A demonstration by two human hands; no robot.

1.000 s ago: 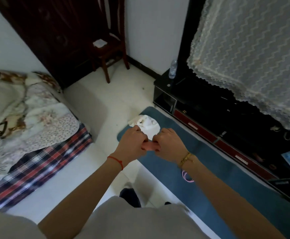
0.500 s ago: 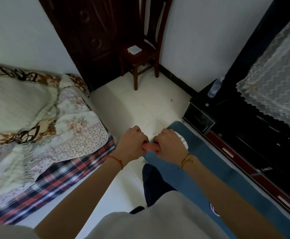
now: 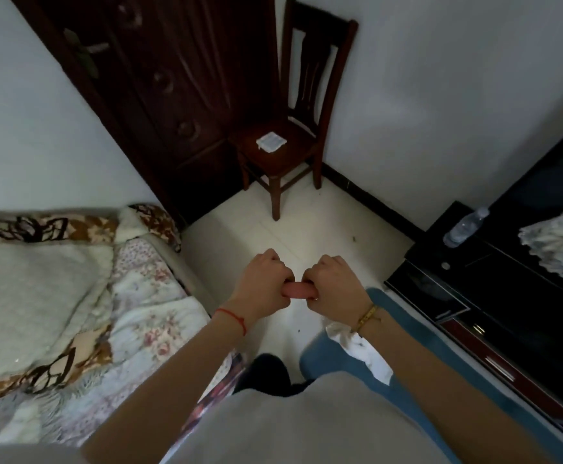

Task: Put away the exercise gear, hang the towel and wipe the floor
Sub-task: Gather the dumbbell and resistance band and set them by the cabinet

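Note:
Both my hands are held out in front of me over the white tiled floor. My left hand and my right hand each grip one end of a small pink folded or rolled band, of which only a short middle piece shows. A blue exercise mat lies on the floor at the lower right. A crumpled white towel lies on the mat's near end, partly hidden by my right forearm.
A bed with patterned quilts fills the left. A dark wooden chair with a small white folded cloth on its seat stands by the dark door. A black cabinet with a water bottle runs along the right.
The view has tilted up and turned toward the chair and door. The mat and towel have slid down and nearer in the view. My hands keep gripping the pink band.

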